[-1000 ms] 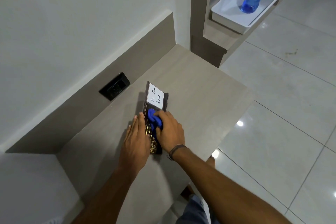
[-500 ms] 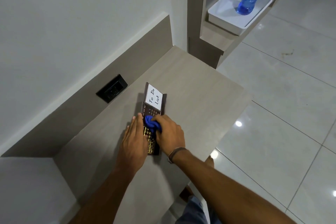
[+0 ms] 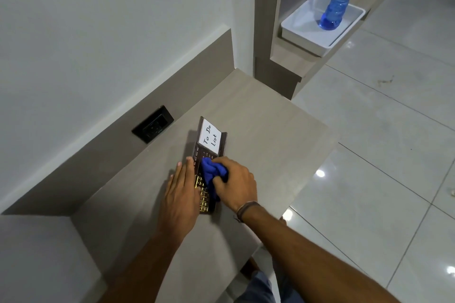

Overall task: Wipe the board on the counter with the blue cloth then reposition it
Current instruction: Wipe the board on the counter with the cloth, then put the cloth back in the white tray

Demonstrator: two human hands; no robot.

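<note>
A dark, narrow board (image 3: 222,144) with a gold grid and a white "To Do List" card at its far end lies flat on the beige counter (image 3: 266,135). My right hand (image 3: 236,183) presses a bunched blue cloth (image 3: 210,171) onto the middle of the board. My left hand (image 3: 181,195) lies flat with fingers together along the board's left edge, palm down on the counter and board. The board's middle is hidden under the cloth and my hands.
A black wall socket (image 3: 152,124) sits in the backsplash left of the board. The counter's right edge drops to a glossy tiled floor (image 3: 369,167). On a further shelf, a white tray (image 3: 305,37) holds a blue spray bottle (image 3: 336,7).
The cloth under my right hand has shifted slightly along the board, toward the card end and back. My left hand stays put. The camera view has tilted a little.
</note>
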